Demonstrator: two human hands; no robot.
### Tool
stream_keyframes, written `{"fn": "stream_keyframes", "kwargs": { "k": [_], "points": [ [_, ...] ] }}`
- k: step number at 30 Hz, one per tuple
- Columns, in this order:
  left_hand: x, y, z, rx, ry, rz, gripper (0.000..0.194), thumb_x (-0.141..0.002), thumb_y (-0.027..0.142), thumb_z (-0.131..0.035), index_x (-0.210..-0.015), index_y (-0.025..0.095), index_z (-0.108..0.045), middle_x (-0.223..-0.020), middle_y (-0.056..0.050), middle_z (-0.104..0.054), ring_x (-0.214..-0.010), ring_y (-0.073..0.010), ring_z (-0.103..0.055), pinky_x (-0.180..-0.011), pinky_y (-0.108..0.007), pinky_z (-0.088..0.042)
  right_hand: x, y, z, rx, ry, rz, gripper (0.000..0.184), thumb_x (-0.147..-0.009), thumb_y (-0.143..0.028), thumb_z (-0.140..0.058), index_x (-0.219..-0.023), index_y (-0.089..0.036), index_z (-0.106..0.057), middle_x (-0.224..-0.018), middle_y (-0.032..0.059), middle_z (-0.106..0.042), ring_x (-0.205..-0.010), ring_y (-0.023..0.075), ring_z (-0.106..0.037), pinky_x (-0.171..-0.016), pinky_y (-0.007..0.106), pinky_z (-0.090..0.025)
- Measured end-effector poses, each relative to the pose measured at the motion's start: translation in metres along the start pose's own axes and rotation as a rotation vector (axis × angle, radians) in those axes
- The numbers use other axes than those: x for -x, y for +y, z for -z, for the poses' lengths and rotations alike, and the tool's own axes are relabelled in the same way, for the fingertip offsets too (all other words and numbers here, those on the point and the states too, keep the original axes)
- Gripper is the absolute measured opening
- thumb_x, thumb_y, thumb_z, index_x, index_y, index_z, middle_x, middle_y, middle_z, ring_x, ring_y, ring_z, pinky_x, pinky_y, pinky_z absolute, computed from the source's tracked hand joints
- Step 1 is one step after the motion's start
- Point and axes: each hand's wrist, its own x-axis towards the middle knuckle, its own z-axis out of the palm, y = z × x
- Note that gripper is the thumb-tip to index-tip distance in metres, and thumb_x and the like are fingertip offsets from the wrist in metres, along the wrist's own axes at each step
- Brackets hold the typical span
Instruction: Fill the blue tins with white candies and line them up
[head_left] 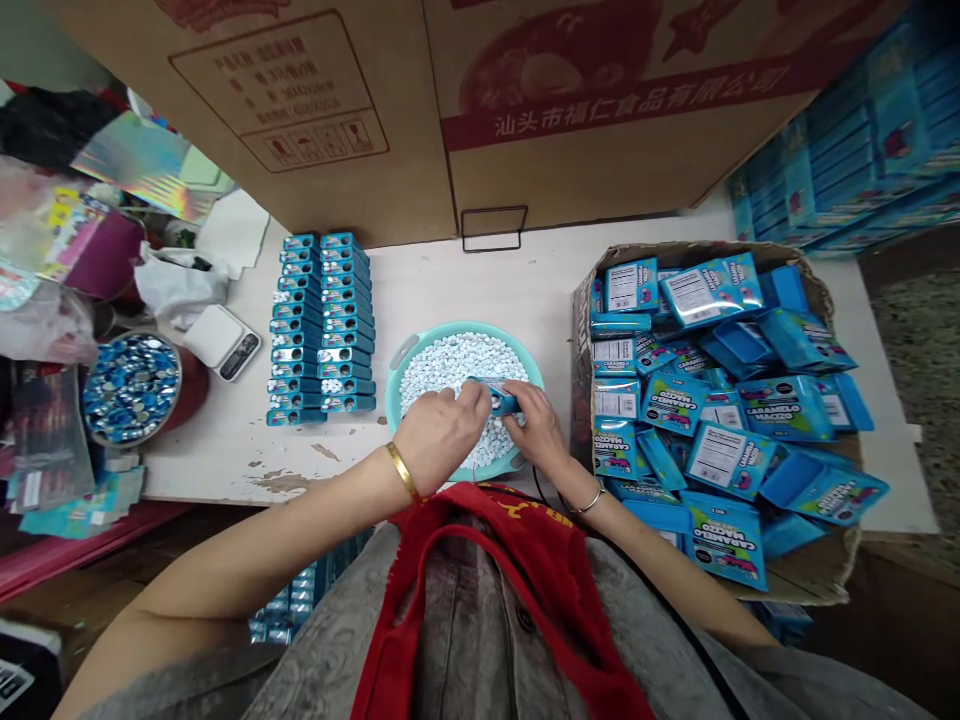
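A small blue candy box (504, 402) is held over a turquoise basin (391, 395) heaped with small white and pale-blue candies (459, 362). My right hand (540, 432) grips the box at its right end, thumb below and fingers above. Bent and pinched together, the fingers of my left hand (444, 435) meet the box's left end. Whatever lies between those fingertips is hidden. Left of the basin stand two rows of similar small blue boxes (347, 340), several with a dark round opening on the side facing up.
At right, a cut-down carton (583, 370) holds many blue Caramelo Macizo packs (731, 460). Large cardboard boxes (375, 200) wall off the back, with a black wire frame (493, 247) before them. A digital scale (225, 340) and a tub of shiny blue pieces (133, 388) stand left.
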Motion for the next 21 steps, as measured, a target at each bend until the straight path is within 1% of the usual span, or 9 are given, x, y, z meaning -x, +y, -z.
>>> {"fn": "stream_keyframes", "kwargs": {
  "k": [2, 4, 5, 7, 10, 13, 15, 18, 21],
  "points": [
    [0.003, -0.005, -0.001, 0.010, 0.020, -0.007, 0.033, -0.096, 0.009, -0.032, -0.123, 0.012, -0.051, -0.106, -0.012, -0.060, -0.088, -0.0217, -0.064, -0.070, -0.033, -0.053, 0.001, 0.003, -0.001, -0.025, 0.009, -0.015, 0.043, -0.080, -0.012, -0.051, -0.122, -0.022, -0.053, -0.119, 0.0113, -0.063, -0.113, 0.0280, -0.057, -0.100, 0.051, -0.049],
    [0.004, -0.022, -0.016, 0.061, 0.044, 0.024, 0.030, -0.095, 0.010, -0.035, -0.118, 0.012, -0.053, -0.102, -0.011, -0.061, -0.092, -0.0219, -0.063, -0.074, -0.033, -0.053, 0.002, 0.006, -0.001, -0.052, 0.034, -0.050, 0.044, -0.080, -0.011, -0.050, -0.122, -0.022, -0.053, -0.119, 0.0113, -0.062, -0.114, 0.0277, -0.057, -0.100, 0.051, -0.048],
    [0.004, -0.035, -0.029, 0.094, 0.047, 0.053, 0.028, -0.094, 0.010, -0.036, -0.115, 0.013, -0.055, -0.102, -0.011, -0.061, -0.094, -0.0221, -0.063, -0.077, -0.033, -0.053, 0.002, 0.008, 0.001, -0.066, 0.050, -0.069, 0.044, -0.080, -0.012, -0.050, -0.122, -0.022, -0.053, -0.120, 0.0116, -0.061, -0.115, 0.0277, -0.057, -0.101, 0.051, -0.048],
    [0.002, -0.061, -0.066, 0.161, 0.002, 0.123, 0.025, -0.093, 0.010, -0.039, -0.111, 0.013, -0.056, -0.106, -0.012, -0.060, -0.097, -0.0223, -0.062, -0.080, -0.033, -0.052, 0.002, 0.012, 0.006, -0.093, 0.080, -0.098, 0.042, -0.080, -0.013, -0.051, -0.121, -0.021, -0.053, -0.120, 0.0122, -0.060, -0.115, 0.0278, -0.056, -0.100, 0.050, -0.048],
    [-0.007, -0.084, -0.130, 0.256, -0.184, 0.206, 0.025, -0.090, 0.006, -0.039, -0.105, 0.011, -0.058, -0.108, -0.015, -0.060, -0.097, -0.0232, -0.063, -0.083, -0.035, -0.051, 0.001, 0.015, 0.016, -0.112, 0.111, -0.119, 0.036, -0.082, -0.018, -0.054, -0.118, -0.021, -0.054, -0.114, 0.0110, -0.060, -0.109, 0.0267, -0.058, -0.094, 0.047, -0.050],
    [-0.026, -0.074, -0.179, 0.337, -0.227, 0.177, 0.026, -0.090, 0.004, -0.038, -0.103, 0.011, -0.059, -0.108, -0.015, -0.060, -0.098, -0.0227, -0.063, -0.086, -0.035, -0.050, -0.002, 0.016, 0.024, -0.107, 0.134, -0.128, 0.032, -0.083, -0.021, -0.057, -0.115, -0.022, -0.055, -0.107, 0.0086, -0.061, -0.102, 0.0249, -0.059, -0.091, 0.043, -0.050],
    [-0.044, -0.056, -0.197, 0.388, -0.194, 0.141, 0.026, -0.091, 0.007, -0.038, -0.106, 0.012, -0.058, -0.110, -0.014, -0.060, -0.100, -0.0219, -0.061, -0.087, -0.034, -0.049, -0.004, 0.015, 0.027, -0.102, 0.145, -0.134, 0.029, -0.084, -0.023, -0.059, -0.113, -0.022, -0.056, -0.106, 0.0078, -0.061, -0.101, 0.0240, -0.060, -0.090, 0.042, -0.050],
    [-0.071, -0.030, -0.209, 0.473, -0.135, 0.093, 0.026, -0.091, 0.009, -0.039, -0.110, 0.012, -0.055, -0.116, -0.014, -0.058, -0.102, -0.0216, -0.060, -0.089, -0.034, -0.048, -0.005, 0.014, 0.028, -0.105, 0.167, -0.169, 0.026, -0.085, -0.026, -0.061, -0.110, -0.021, -0.057, -0.104, 0.0069, -0.062, -0.098, 0.0228, -0.060, -0.088, 0.040, -0.050],
    [-0.085, -0.019, -0.213, 0.552, -0.081, 0.054, 0.028, -0.089, 0.008, -0.039, -0.113, 0.012, -0.053, -0.119, -0.014, -0.057, -0.103, -0.0206, -0.058, -0.093, -0.033, -0.046, -0.005, 0.014, 0.027, -0.126, 0.184, -0.217, 0.026, -0.086, -0.030, -0.063, -0.109, -0.021, -0.057, -0.103, 0.0062, -0.062, -0.096, 0.0218, -0.060, -0.087, 0.039, -0.050]
  ]
}}
